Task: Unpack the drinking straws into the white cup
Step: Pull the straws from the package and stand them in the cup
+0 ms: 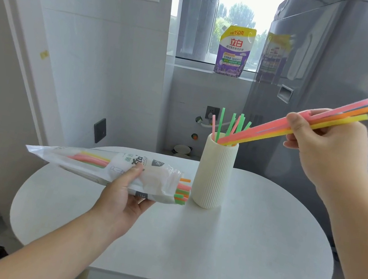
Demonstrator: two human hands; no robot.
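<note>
My right hand pinches a bunch of straws aslant — tips entering the cup; my left hand grips the packet level, keeping the rest inside.

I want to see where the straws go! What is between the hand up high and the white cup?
In the head view, only the straws it holds bridge the right hand and the white cup, tips already inside.

Left hand clasped low, right hand raised, pinching.
</note>
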